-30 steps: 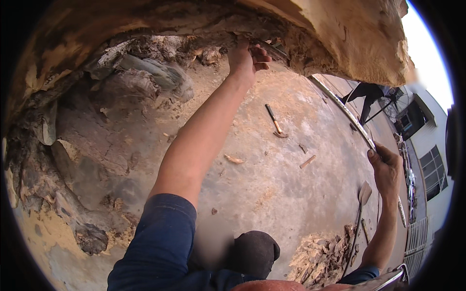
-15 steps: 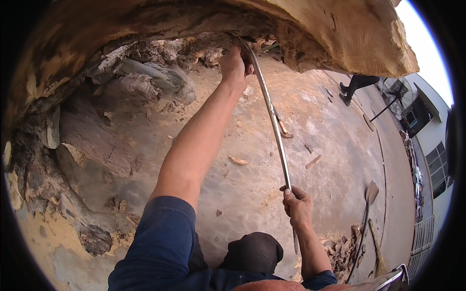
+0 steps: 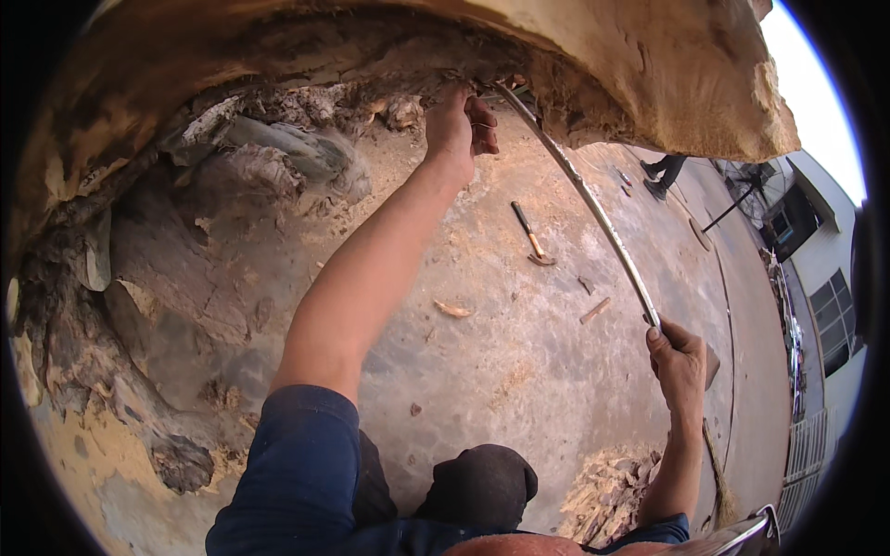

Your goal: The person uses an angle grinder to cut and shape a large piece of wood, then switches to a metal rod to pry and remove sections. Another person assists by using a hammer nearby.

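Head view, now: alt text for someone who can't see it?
A person's right grip holds a long metal bar that slants up to the underside of a massive piece of wood; the left grip is raised near the bar's upper end. Below, a claw hammer lies on the floor near wood scraps; another person's legs show at upper right.

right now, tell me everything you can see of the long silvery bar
The long silvery bar is slim and looks like metal, with shiny patches and darker, worn-looking marks. It slants across the view, its apparent curve perhaps partly the lens. The right hand grips it near its lower visible part. Its upper end runs up to the underside of the big wood piece, beside the left hand; whether either touches it there is unclear.
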`<state>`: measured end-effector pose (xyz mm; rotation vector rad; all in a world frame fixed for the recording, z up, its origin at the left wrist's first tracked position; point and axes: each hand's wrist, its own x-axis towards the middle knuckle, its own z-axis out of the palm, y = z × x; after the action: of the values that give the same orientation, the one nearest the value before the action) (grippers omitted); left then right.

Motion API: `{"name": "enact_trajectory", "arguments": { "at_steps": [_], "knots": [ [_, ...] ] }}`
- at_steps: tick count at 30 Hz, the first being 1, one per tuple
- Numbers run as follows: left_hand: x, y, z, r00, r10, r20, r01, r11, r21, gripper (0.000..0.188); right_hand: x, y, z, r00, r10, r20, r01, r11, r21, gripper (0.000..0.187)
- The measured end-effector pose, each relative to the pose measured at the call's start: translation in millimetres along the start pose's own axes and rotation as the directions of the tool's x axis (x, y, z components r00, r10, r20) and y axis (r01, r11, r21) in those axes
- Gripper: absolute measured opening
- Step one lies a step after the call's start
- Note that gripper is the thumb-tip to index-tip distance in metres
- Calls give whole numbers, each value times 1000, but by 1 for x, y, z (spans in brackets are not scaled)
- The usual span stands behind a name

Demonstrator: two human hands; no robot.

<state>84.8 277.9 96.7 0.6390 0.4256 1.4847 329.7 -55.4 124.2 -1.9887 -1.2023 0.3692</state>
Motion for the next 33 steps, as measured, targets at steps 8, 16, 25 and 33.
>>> {"name": "enact_trajectory", "arguments": {
  "at_steps": [8, 16, 25, 33],
  "knots": [
    [-84, -46, 73, 806, -151, 572, 232, 970, -70, 36, 3, -99, -33, 942, -308, -135, 165, 773, -612, 31],
    [-96, -50, 95, 890, -40, 454, 195, 934, -300, 32, -22, -87, -15, 411, -912, -2, 249, 114, -962, 21],
    [-71, -32, 149, 896, -7, 443, 174, 925, -338, 34, 93, -148, -119, 289, -944, 161, 387, -38, -921, 16],
    [-76, -66, 20, 991, -121, -60, 123, 992, 30, 48, 31, -56, -35, 423, -906, 15, 364, 155, -918, 23]
  ]
}}
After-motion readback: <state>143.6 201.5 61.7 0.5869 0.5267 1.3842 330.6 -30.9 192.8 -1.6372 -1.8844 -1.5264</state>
